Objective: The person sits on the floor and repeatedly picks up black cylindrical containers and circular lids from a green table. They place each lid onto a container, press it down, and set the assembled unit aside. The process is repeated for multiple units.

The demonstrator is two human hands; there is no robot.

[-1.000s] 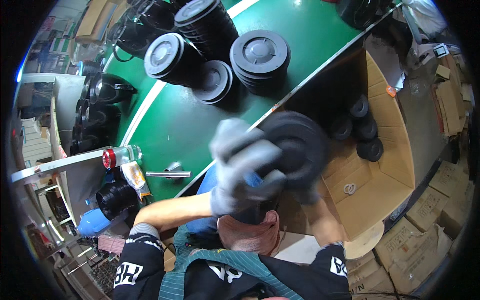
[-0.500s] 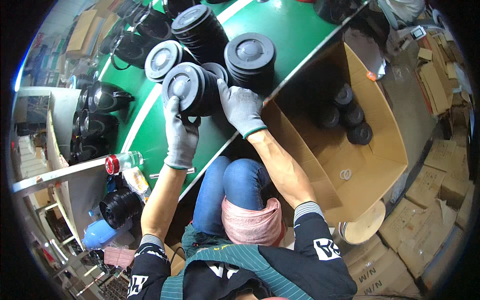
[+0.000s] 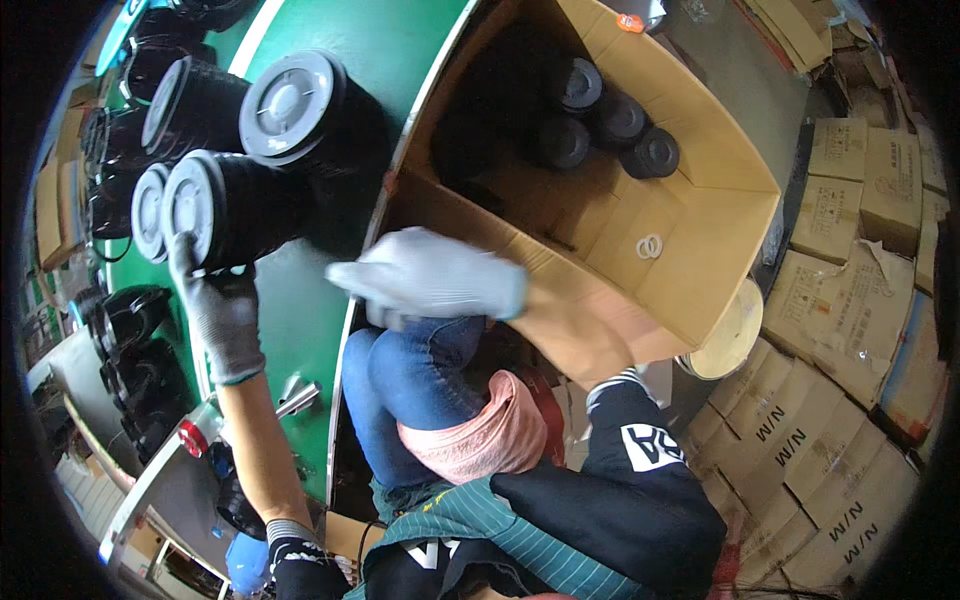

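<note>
My left hand (image 3: 220, 320), in a grey glove, grips the near end of a tilted stack of round black lids (image 3: 265, 205). Its thumb lies against the grey end disc and the fingers go beneath. Beyond that stack stand another lid stack (image 3: 290, 105) and a further one (image 3: 180, 105). A single grey disc (image 3: 149, 212) shows just left of the held stack. My right hand (image 3: 430, 275), gloved too, hangs by the table edge and the near flap of a cardboard box (image 3: 730, 225), apart from the stacks. Motion smears its fingers.
Inside the box are several black round pieces (image 3: 620, 120) and white rings (image 3: 650, 246). Black pots (image 3: 130, 310) line the green table's (image 3: 300, 300) left side. A metal piece (image 3: 297, 396) and red-capped bottle (image 3: 195, 436) lie nearer. Cartons (image 3: 830, 310) fill the right; a pail (image 3: 730, 335) stands beside the box.
The view has turned toward the box. My right hand has come away from the lid stacks, back toward the box. My left hand keeps its grip on the stack.
</note>
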